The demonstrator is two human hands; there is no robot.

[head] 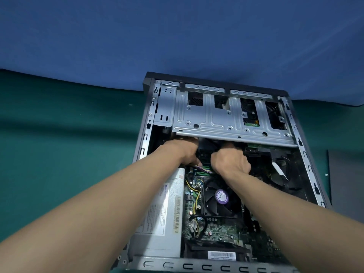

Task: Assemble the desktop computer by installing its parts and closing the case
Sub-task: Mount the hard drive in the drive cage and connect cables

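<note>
The open computer case (146,133) lies flat on the green, felt-like tabletop (69,134), its far end up against a blue cloth backdrop (177,36). Both my hands are deep inside it, close together near the middle, just under the near edge of the drive cage (226,120) — a pale sheet of stamped steel with pressed ribs, round holes and square cut-outs. My left hand (185,152) reaches in with its fingers hidden beneath that edge, thumb down by a bundle of purple and yellow wires (204,168). My right hand (229,161) is balled up beside it, knuckles towards me, fingers tucked out of sight; I cannot tell what either one is gripping, if anything. Nearer me sits the square black CPU fan (220,198) with a round purple sticker at its hub, mounted on the green motherboard (218,231) studded with small capacitors. To its left lies the power supply (161,213) — a dull grey metal box with printed labels and barcodes. The case rim is perforated grey steel with a row of C-shaped slots.
</note>
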